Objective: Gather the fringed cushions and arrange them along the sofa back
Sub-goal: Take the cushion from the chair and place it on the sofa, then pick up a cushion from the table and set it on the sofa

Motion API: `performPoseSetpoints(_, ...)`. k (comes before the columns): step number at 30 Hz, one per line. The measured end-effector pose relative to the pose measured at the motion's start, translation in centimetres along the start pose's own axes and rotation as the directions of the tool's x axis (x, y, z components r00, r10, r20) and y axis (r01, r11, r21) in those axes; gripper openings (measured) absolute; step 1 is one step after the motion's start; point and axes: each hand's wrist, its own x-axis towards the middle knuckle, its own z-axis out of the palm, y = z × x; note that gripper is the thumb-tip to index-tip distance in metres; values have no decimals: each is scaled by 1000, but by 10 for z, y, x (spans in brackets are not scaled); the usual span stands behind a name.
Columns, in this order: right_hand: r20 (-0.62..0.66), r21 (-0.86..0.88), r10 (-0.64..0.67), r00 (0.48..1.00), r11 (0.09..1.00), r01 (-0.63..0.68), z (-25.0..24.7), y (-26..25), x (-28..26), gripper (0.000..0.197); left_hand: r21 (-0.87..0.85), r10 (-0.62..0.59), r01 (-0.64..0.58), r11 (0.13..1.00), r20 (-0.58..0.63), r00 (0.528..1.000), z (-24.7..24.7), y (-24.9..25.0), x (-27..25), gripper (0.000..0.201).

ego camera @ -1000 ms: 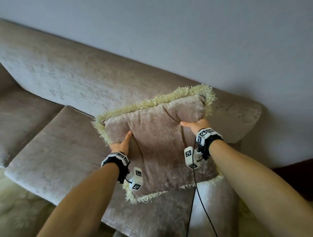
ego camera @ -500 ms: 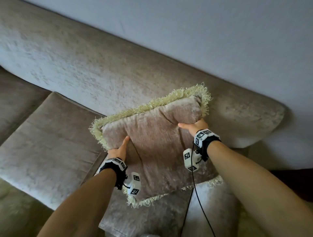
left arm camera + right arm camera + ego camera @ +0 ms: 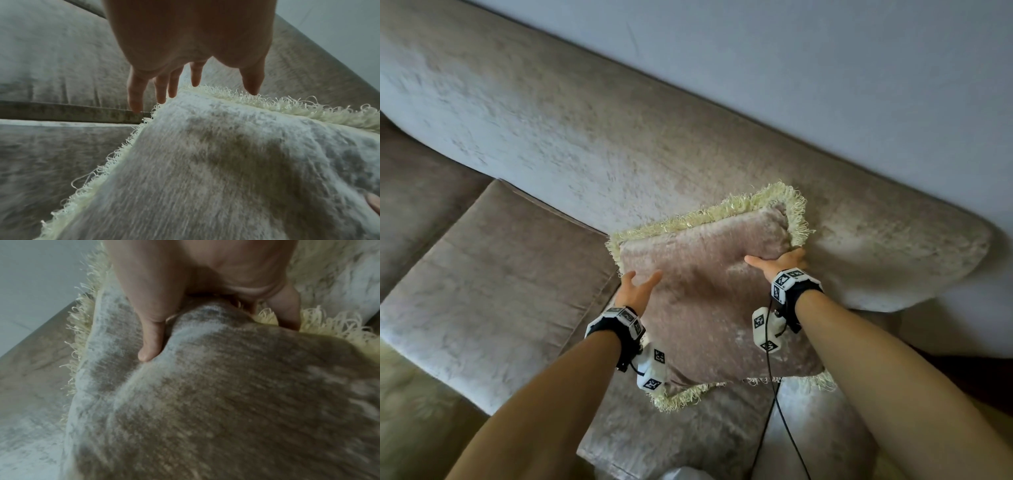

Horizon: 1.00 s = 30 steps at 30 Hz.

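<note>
A beige velvet cushion with pale yellow fringe leans tilted against the sofa back, near the sofa's right end. My right hand grips its right edge, thumb pressed into the front face and fingers behind the fringe. The thumb dents the fabric. My left hand hovers at the cushion's upper left corner with fingers spread and straight, holding nothing. The cushion fills the lower part of the left wrist view.
The sofa seat cushion lies to the left, and the sofa's rounded right arm sits behind my right hand. A grey wall rises behind the sofa. A black cable hangs from my right wrist.
My left hand has let go of the cushion's left edge and opened its fingers. The cushion has settled back against the sofa back while my right hand keeps its hold.
</note>
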Motion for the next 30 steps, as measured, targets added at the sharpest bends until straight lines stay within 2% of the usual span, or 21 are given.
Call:
performPoseSetpoints(5, -43, -50, -42, 998, 998, 40, 2, 5, -7, 125, 36, 42, -41, 999, -28, 999, -18, -11, -8, 94)
performPoseSetpoints(9, -81, -86, -74, 994, 994, 67, 14, 6, -26, 111, 73, 153, -148, 986, -66, 986, -34, -13, -23, 89)
performPoseSetpoints(14, -77, -96, -78, 994, 993, 71, 34, -5, -63, 119, 91, 303, -292, 952, -162, 939, -65, -6, -47, 77)
performPoseSetpoints(18, -60, -87, -229, 972, 971, 223, 49, -16, -96, 117, 98, 380, -367, 925, -238, 894, -104, -15, -68, 80)
performPoseSetpoints(20, 13, -59, -368, 930, 928, 368, 63, -27, -118, 112, 99, 382, -369, 924, -286, 879, -128, -26, -79, 81)
performPoseSetpoints(23, 118, 0, -554, 824, 830, 558, 89, -47, -160, 102, 111, 380, -365, 924, -371, 848, -164, -49, -95, 72)
performPoseSetpoints(30, 301, 110, -746, 593, 645, 756, 156, -65, -287, 87, 36, 289, -335, 942, -597, 748, -265, -138, -159, 67)
